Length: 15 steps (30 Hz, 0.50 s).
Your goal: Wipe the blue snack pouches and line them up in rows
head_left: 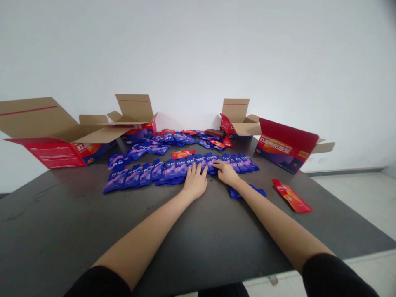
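My left hand point(196, 182) lies with fingers spread on the lower ends of several blue-purple sachets point(180, 168) in the middle of a long overlapping row. Beside it, my right hand point(228, 173) touches the row with its fingers extended to the left; its lower fingers are partly hidden. Another blue sachet point(258, 191) lies under my right forearm, partly covered by it. Farther right, a red sachet point(291, 196) rests alone on the table. Just behind the row is an orange-red sachet point(183, 154).
Open red-and-blue cartons stand at left front point(58, 152), left back point(139, 131), right back point(228, 125) and right front point(278, 150). A loose pile of blue and red sachets point(173, 139) lies between them on the dark table point(198, 247). A brown object point(214, 133) sits behind the pile.
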{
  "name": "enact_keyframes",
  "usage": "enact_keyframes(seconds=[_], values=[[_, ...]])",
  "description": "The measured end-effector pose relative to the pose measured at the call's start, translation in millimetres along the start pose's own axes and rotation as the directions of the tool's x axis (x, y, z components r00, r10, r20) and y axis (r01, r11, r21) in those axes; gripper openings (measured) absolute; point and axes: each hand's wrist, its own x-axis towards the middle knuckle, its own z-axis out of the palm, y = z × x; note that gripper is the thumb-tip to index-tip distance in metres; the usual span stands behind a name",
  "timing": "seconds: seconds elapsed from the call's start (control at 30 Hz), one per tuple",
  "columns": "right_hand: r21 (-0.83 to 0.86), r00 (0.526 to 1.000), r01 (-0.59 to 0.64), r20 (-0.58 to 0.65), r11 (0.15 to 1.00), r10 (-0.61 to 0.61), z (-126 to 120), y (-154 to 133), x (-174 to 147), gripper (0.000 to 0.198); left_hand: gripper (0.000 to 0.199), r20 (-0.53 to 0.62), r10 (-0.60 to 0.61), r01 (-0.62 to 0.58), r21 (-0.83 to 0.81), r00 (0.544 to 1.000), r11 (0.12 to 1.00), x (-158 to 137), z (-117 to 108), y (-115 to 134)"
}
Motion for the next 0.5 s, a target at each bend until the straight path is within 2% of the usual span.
enact_keyframes(seconds=[0.1,0.17,0.2,0.27,0.33,0.37,0.43,0.5], values=[[-0.013,0.997,-0.025,-0.077,1.0,0.024,-27.5,-5.5,-1.7,0.061,0.054,-0.029,0.028,-0.028,-0.023,0.999,0.999,-1.6,-9.2,3.1],[-0.028,0.994,-0.059,-0.095,0.998,0.056,-54.5,-7.0,-16.5,0.057,0.054,-0.043,0.063,-0.065,-0.037,0.997,0.997,-3.8,-16.8,7.6],[-0.048,0.995,-0.075,-0.067,0.996,0.072,-67.5,-7.0,-29.7,0.052,0.052,-0.05,0.083,-0.085,-0.051,0.995,0.995,-5.2,-20.4,10.9],[-0.145,0.992,-0.085,0.078,0.986,0.097,-86.5,-6.6,-65.7,0.038,0.049,-0.067,0.112,-0.122,-0.178,0.991,0.976,-8.4,-25.6,19.2],[-0.267,0.964,-0.096,0.216,0.959,0.156,-92.5,-7.0,-106.1,0.04,0.046,-0.082,0.126,-0.147,-0.365,0.989,0.919,-11.6,-27.3,28.7],[-0.3,0.957,-0.088,0.238,0.95,0.163,-91.0,-7.8,-123.9,0.044,0.045,-0.084,0.131,-0.155,-0.447,0.988,0.881,-12.8,-26.6,33.5],[-0.373,0.964,-0.08,0.207,0.924,0.167,-84.1,-9.4,-148.7,0.046,0.042,-0.073,0.139,-0.156,-0.542,0.988,0.826,-14.2,-22.3,42.1],[-0.437,0.97,-0.07,0.179,0.897,0.163,-78.2,-9.7,-156.8,0.049,0.041,-0.047,0.13,-0.132,-0.601,0.99,0.788,-14.4,-15.5,48.3]])
